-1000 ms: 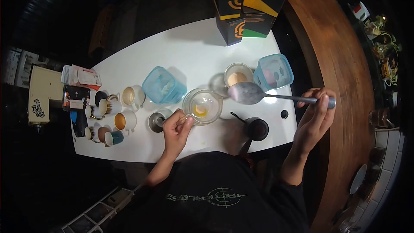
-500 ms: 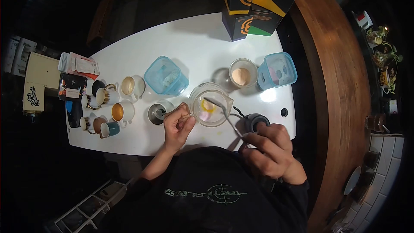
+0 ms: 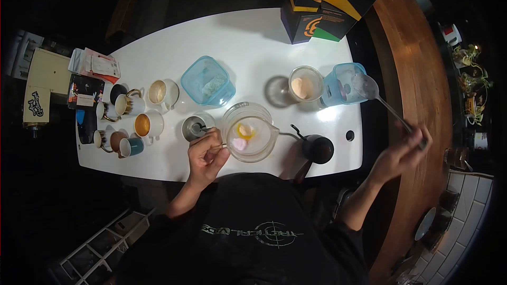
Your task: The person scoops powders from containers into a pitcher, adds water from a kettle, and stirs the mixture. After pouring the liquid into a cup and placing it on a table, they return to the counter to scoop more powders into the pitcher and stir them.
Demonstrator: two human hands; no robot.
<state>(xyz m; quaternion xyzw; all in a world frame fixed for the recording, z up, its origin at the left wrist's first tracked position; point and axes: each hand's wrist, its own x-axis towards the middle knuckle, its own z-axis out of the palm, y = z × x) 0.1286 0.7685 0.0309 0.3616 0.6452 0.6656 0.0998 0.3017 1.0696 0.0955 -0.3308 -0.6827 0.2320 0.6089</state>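
Note:
My left hand [image 3: 205, 155] pinches the handle of a clear glass jug [image 3: 269, 148] in front of my chest. Inside the jug lie something yellow and a pinkish-white lump. My right hand [image 3: 400, 154] is closed around the handle of a metal spoon [image 3: 393, 110]. The spoon's bowl is over the right edge of a translucent blue container [image 3: 331, 87], its surface whitish. Beside that container stands a clear cup [image 3: 312, 95] with pale beige contents. A dark round vessel [image 3: 318, 149] sits between the jug and my right arm.
Another blue container [image 3: 208, 82] holding whitish stuff stands behind the jug. Left of it are a grey metal cup [image 3: 193, 126] and several mugs [image 3: 149, 124]. Black boxes [image 3: 325, 8] stand at the back of the white table [image 3: 243, 34]. A wooden counter [image 3: 422, 74] runs along the right.
My right hand has lifted the spoon out of the jug and swung it right, over the right blue container. My left hand still holds the jug, now slightly nearer to me.

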